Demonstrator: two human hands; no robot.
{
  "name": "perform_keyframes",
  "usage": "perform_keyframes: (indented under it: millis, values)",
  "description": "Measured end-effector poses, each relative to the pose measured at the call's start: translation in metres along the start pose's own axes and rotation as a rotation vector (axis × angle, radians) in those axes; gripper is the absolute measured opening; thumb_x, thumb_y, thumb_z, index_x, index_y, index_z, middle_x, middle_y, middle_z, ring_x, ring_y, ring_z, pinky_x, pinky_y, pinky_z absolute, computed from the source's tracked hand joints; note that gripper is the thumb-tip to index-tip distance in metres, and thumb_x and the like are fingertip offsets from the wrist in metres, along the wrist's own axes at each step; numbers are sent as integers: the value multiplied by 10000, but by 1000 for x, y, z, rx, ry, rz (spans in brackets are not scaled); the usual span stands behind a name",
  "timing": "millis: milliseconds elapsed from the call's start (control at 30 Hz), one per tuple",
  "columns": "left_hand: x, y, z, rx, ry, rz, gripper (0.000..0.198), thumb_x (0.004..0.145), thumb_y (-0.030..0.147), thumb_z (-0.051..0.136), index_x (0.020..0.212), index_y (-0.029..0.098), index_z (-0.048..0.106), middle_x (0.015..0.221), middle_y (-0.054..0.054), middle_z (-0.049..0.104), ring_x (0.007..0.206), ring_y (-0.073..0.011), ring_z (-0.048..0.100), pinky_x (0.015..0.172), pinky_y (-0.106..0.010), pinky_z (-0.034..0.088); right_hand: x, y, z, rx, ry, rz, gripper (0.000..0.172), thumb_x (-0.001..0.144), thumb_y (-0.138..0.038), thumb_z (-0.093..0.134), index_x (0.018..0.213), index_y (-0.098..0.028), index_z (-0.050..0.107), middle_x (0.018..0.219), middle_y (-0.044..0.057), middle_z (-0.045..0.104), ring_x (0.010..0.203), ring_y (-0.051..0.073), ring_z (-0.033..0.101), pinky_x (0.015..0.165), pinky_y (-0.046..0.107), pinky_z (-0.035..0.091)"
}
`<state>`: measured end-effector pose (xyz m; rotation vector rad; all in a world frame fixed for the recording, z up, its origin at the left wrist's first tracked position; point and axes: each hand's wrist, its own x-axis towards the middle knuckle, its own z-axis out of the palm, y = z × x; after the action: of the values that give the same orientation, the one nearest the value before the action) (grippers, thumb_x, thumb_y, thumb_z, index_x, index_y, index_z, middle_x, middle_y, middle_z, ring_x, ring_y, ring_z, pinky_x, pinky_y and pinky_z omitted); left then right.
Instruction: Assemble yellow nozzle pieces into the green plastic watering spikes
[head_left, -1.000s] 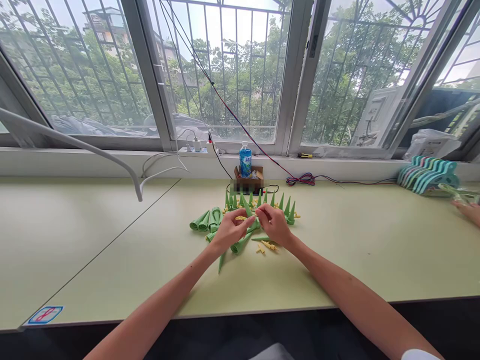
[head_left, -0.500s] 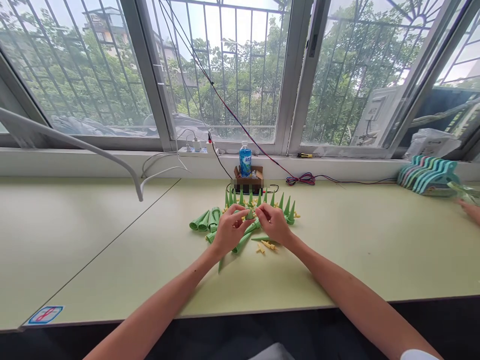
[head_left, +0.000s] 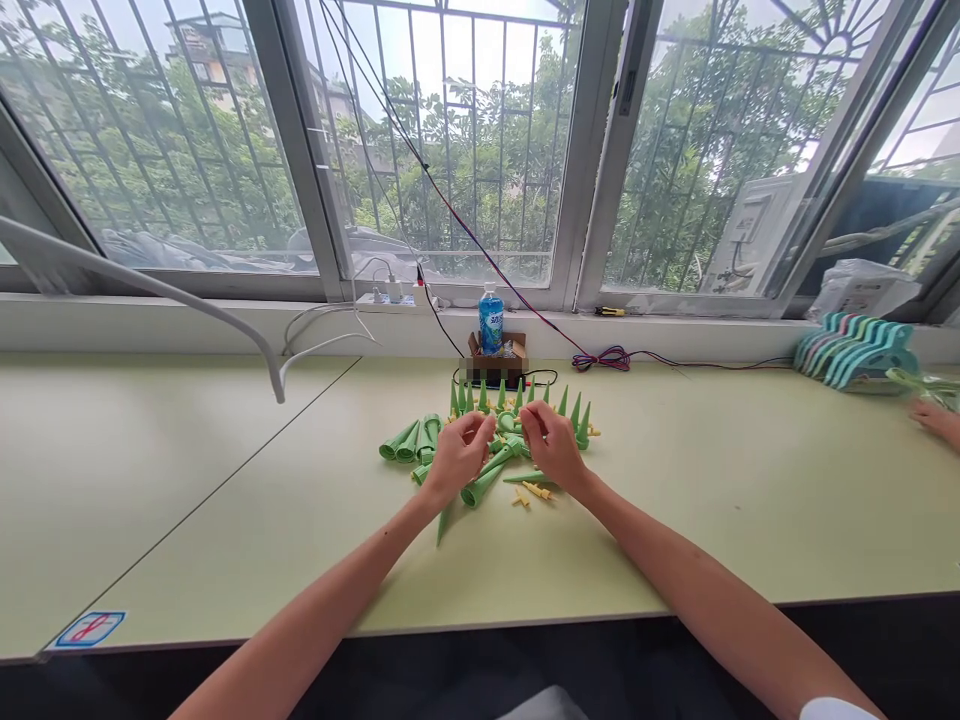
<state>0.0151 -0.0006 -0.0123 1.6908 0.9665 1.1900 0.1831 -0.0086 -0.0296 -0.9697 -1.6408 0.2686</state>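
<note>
My left hand (head_left: pixel 459 458) is closed, thumb and fingers pinched together over the pile; whatever it may hold is hidden. Facing it a little to the right, my right hand (head_left: pixel 553 446) is also pinched, and I cannot make out what lies between its fingertips. Green hollow plastic cones (head_left: pixel 481 490) lie on the table below and between the hands. Behind them, pointed green spikes (head_left: pixel 563 402) stand upright in a row with small yellow pieces among them. Small yellow T-shaped plastic fittings (head_left: pixel 521 498) lie in front of my right hand.
A bottle of blue liquid (head_left: pixel 491 322) stands in a small cardboard box (head_left: pixel 517 350) by the window. Bundled wires (head_left: pixel 604 357) lie along the table's back. Teal hangers (head_left: pixel 859 352) are stacked at the right, near another person's hand (head_left: pixel 936 416). A white tube (head_left: pixel 255 335) arches in from the left.
My hands have drawn slightly apart, and the green piece seen at my left fingertips no longer shows there. The other person's hand at the right has shifted slightly left.
</note>
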Motion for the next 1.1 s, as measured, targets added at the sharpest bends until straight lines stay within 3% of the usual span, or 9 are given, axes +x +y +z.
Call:
perform_keyframes:
  millis: [133, 200, 267, 400, 600, 833, 1000, 1100]
  values:
    - [0, 6, -4, -238, -284, -293, 522, 805, 616, 557, 710, 108, 630, 679, -67, 630, 432, -74, 469, 344, -190, 301, -2, -3, 1, 21, -34, -49, 238, 966, -349, 404, 803, -201, 494, 592, -40, 486, 498, 98, 440, 530, 219, 366]
    - [-1, 8, -6, -305, -384, -361, 521, 793, 608, 584, 762, 96, 669, 730, -87, 658, 442, -63, 466, 354, -185, 291, -2, -2, 1, 25, -50, -55, 241, 966, -352, 405, 798, -203, 493, 594, -41, 481, 502, 99, 436, 531, 220, 365]
    - [-1, 9, -7, -335, -408, -370, 501, 793, 593, 598, 777, 99, 679, 720, -74, 655, 427, -47, 443, 363, -181, 285, -2, -1, 2, 25, -52, -51, 249, 965, -358, 405, 790, -204, 491, 593, -41, 474, 503, 100, 429, 529, 220, 362]
    - [-1, 6, -7, -319, -374, -323, 459, 802, 565, 607, 705, 117, 635, 582, -12, 576, 405, -39, 404, 382, -180, 291, -1, 2, 2, 25, -67, -41, 244, 963, -360, 408, 802, -202, 501, 575, -43, 478, 493, 102, 428, 523, 221, 357]
    - [-1, 1, -8, -193, -256, -138, 369, 739, 476, 711, 672, 158, 535, 512, 43, 485, 433, -64, 426, 403, -183, 328, -1, 3, 2, -29, -86, -30, 246, 948, -355, 434, 775, -196, 506, 550, -47, 451, 474, 99, 385, 507, 225, 325]
    - [-1, -3, -5, -63, -161, 2, 340, 715, 404, 728, 940, 169, 629, 568, 54, 485, 423, -54, 385, 383, -179, 300, 0, 4, 2, -64, -99, -30, 281, 945, -360, 432, 720, -196, 474, 524, -55, 389, 457, 95, 320, 479, 233, 272]
    - [-1, -7, -2, 83, -42, 134, 371, 706, 405, 724, 981, 173, 632, 704, 3, 580, 544, -92, 491, 446, -188, 389, 0, 3, 2, -65, -96, -14, 312, 953, -380, 408, 705, -200, 464, 518, -55, 367, 457, 100, 311, 471, 238, 259]
    - [-2, -4, -1, 129, -34, 169, 352, 735, 431, 694, 966, 174, 624, 820, -21, 617, 565, -89, 513, 472, -194, 411, 0, 0, 2, -66, -86, -5, 309, 954, -393, 406, 723, -199, 477, 533, -50, 391, 468, 103, 327, 478, 236, 274]
